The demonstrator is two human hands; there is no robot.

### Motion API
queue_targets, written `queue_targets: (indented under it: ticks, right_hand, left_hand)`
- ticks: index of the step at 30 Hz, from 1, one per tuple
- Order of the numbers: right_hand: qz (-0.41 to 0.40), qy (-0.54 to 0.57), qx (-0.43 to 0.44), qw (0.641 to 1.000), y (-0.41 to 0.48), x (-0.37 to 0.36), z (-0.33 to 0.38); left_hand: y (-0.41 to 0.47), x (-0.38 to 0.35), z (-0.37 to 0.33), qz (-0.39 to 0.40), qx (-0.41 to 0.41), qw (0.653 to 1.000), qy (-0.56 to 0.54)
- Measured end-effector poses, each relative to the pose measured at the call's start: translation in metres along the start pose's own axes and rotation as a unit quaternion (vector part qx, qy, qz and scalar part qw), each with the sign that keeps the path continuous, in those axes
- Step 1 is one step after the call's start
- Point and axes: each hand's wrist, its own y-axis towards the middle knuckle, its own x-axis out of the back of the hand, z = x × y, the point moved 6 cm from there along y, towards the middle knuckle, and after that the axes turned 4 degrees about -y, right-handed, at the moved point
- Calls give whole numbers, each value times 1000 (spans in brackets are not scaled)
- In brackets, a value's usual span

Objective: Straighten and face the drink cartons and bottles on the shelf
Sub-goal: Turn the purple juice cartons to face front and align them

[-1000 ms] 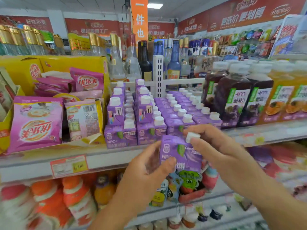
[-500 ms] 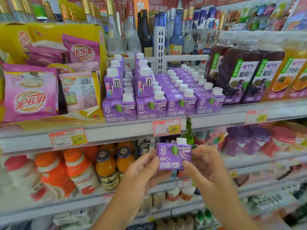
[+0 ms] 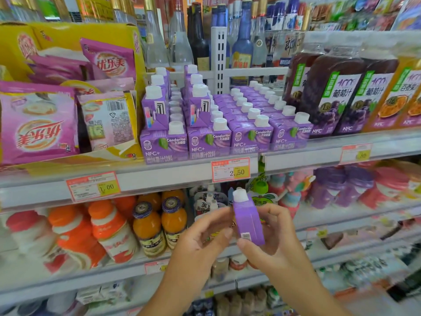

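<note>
Ok so the landmark here is the 2.50 price tag point(image 3: 231, 169) on the shelf rail point(image 3: 159, 177), and I'll place everything off that. Right below the tag, out in front of the lower shelf, one purple carton point(image 3: 248, 222) is up in the air between both hands. It's upright with its white cap on top and its narrow side turned at the camera, so the printed front isn't showing. The right hand point(image 3: 275, 242) has it gripped, thumb pressed on the lower front edge and fingers curled round the far side. The left hand point(image 3: 205, 238) pinches the other side, fingertips higher up and thumb lower down. Just above the tag sit the shelved cartons point(image 3: 227, 133), same purple. The front row of four faces out with logos readable, and more rows run back behind it. The two leftmost columns have a second layer stacked on top, and those show a side panel. Up and right of the tag are dark grape juice bottles point(image 3: 332, 92), then orange-labelled bottles point(image 3: 396, 96) by the frame edge. Up and left of the tag are pink sachets point(image 3: 36, 124) in a yellow display box point(image 3: 68, 33). Down and left of the tag are small orange juice bottles point(image 3: 159, 224).
</note>
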Motion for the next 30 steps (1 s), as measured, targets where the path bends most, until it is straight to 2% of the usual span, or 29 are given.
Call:
queue_targets:
  ticks: [4, 6, 10, 15, 20, 25, 30]
  right_hand:
    - [33, 111, -21, 993, -5, -8, -5]
    - [30, 135, -23, 990, -5, -6, -7]
    - [-6, 78, -5, 997, -6, 3, -3]
    - [-75, 56, 18, 995, -3, 16, -5]
    - [-103, -16, 75, 992, -6, 17, -2]
    - [-93, -57, 86, 990, -4, 14, -3]
    - [-42, -109, 75, 990, -5, 4, -2]
  left_hand:
    - [7, -2, 13, 62, 65, 996, -13]
    - [6, -2, 11, 66, 71, 995, -29]
    - [11, 10, 11, 11, 51, 997, -51]
    - [9, 13, 11, 5, 63, 995, -77]
    - [10, 10, 11, -5, 50, 995, -81]
    - [7, 6, 9, -7, 34, 996, -80]
    - [3, 5, 5, -12, 27, 996, -84]
